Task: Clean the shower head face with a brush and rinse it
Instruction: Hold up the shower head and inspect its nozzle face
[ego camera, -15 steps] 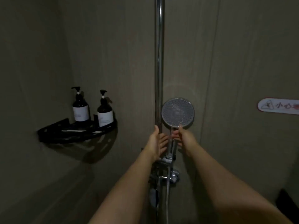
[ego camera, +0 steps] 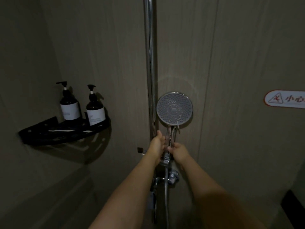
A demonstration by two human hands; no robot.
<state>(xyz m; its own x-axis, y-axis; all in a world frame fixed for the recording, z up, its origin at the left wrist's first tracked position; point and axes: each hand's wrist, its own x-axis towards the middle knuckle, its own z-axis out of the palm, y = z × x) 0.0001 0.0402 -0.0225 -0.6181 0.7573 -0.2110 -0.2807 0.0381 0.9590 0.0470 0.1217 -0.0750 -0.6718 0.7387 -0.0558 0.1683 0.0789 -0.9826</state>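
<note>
Light: dim.
Walls: grey-brown panels [ego camera: 247,47].
Left of frame: black corner shelf [ego camera: 66,131] bearing two pump bottles [ego camera: 70,104].
Right edge: warning sticker [ego camera: 285,100].

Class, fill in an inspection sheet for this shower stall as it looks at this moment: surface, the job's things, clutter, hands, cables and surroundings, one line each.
Surface: dim tiled wall; no wetness can be judged.
Job's things: shower head upright beside the chrome riser pipe, face toward the camera; no brush seen.
Clutter: two pump bottles standing on a black corner shelf.
Hands: left hand at the handle's left side, grip unclear; right hand grips the handle low down.
Cables: metal hose hanging below the handle.
Surroundings: slip warning sign on the right wall; mixer valve below the hands.
</note>
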